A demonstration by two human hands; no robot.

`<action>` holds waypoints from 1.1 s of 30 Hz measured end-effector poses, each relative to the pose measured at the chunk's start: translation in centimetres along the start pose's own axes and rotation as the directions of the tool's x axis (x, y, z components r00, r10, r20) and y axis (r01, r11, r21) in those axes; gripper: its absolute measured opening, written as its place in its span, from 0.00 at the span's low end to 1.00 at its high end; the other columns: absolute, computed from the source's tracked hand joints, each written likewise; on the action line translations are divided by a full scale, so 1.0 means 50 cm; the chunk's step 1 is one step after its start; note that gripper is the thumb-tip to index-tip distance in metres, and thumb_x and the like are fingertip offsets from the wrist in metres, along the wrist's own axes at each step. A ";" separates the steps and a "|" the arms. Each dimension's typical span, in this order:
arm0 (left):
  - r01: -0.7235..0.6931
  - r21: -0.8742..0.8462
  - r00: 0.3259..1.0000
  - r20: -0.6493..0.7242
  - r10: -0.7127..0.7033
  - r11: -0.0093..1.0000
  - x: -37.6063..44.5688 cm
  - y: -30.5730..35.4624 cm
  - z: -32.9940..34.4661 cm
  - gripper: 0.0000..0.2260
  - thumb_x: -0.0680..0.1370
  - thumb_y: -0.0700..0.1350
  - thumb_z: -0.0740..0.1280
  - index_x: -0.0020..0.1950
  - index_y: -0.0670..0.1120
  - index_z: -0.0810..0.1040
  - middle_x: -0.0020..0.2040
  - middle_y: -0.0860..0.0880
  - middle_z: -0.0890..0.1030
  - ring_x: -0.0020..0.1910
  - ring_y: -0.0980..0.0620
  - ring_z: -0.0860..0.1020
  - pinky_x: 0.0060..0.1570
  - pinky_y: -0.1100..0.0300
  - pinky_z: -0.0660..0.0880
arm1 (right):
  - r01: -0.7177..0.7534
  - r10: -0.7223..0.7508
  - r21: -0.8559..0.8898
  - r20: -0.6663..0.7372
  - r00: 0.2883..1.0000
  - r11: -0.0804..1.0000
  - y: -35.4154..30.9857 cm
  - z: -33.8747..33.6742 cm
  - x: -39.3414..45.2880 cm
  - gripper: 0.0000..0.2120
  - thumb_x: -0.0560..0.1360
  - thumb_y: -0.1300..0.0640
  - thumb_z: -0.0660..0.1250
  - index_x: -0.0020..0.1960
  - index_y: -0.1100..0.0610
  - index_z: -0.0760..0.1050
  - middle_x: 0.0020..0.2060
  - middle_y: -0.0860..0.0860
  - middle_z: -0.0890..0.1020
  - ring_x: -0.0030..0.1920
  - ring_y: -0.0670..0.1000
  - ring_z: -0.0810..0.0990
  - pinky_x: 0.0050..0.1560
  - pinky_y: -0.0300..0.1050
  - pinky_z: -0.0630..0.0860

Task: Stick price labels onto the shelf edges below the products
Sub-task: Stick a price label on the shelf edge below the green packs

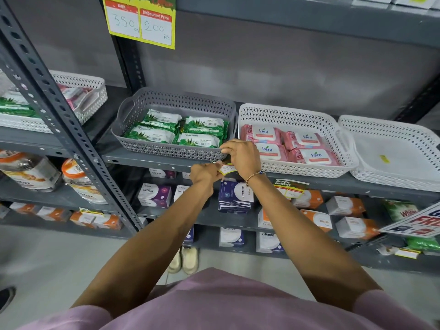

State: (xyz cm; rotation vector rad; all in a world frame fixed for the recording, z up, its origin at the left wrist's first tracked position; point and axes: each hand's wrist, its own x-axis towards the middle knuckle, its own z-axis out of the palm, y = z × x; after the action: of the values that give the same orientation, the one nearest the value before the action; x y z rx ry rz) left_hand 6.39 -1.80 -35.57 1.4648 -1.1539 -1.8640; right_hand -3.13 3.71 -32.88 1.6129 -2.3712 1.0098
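A small yellow-bordered price label [226,169] sits against the grey shelf edge [152,163], just below the right corner of the grey basket [166,148] of green wipe packs [176,132]. My left hand [204,173] pinches the label's left end. My right hand [241,156] curls over its top, fingers at the basket's front corner. Most of the label is hidden behind the two hands.
A white basket [309,171] of pink Kara wipes [289,146] stands right of the hands, then an empty white basket [404,182]. Another label [289,188] is stuck on the shelf edge below the Kara basket. A large 350/200 price sign [140,20] hangs above. Boxes fill lower shelves.
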 end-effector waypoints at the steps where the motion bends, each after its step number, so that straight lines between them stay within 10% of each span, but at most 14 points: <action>1: -0.016 0.011 1.000 0.021 0.016 1.000 -0.003 0.003 0.000 0.08 0.72 0.38 0.72 0.35 0.39 0.76 0.42 0.40 0.82 0.31 0.50 0.80 0.47 0.55 0.81 | -0.001 0.001 0.008 0.006 1.000 1.000 0.000 -0.002 -0.001 0.06 0.74 0.62 0.68 0.47 0.58 0.84 0.44 0.52 0.86 0.43 0.53 0.84 0.42 0.48 0.81; 11: -0.115 0.233 0.947 0.319 0.036 0.966 -0.020 -0.002 -0.060 0.06 0.72 0.38 0.71 0.42 0.40 0.74 0.40 0.43 0.81 0.28 0.56 0.80 0.28 0.67 0.79 | 0.102 -0.090 0.036 -0.237 0.967 0.994 0.015 0.012 -0.057 0.06 0.73 0.63 0.68 0.48 0.58 0.83 0.45 0.50 0.86 0.41 0.50 0.84 0.41 0.41 0.80; 21: -0.252 0.444 0.937 0.335 0.101 0.860 0.046 0.019 -0.192 0.16 0.70 0.41 0.74 0.54 0.37 0.76 0.43 0.45 0.81 0.47 0.49 0.80 0.53 0.54 0.78 | -0.044 0.051 -0.037 0.217 0.975 0.998 -0.001 0.058 -0.086 0.11 0.75 0.50 0.66 0.52 0.54 0.82 0.48 0.50 0.84 0.50 0.53 0.80 0.44 0.46 0.74; 33: -0.623 0.648 0.777 0.448 0.443 0.439 0.060 0.041 -0.288 0.09 0.72 0.53 0.71 0.44 0.49 0.81 0.34 0.47 0.80 0.31 0.53 0.74 0.34 0.63 0.69 | -0.031 0.026 0.014 0.299 0.954 0.999 -0.105 0.117 -0.050 0.06 0.77 0.55 0.65 0.50 0.54 0.78 0.47 0.51 0.81 0.49 0.54 0.78 0.42 0.45 0.73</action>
State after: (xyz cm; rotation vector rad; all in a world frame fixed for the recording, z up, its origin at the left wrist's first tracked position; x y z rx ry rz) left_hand 18.93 -9.74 -36.29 1.0090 -2.4207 -1.0724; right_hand 4.06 1.23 -36.05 1.8616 -2.5858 0.8452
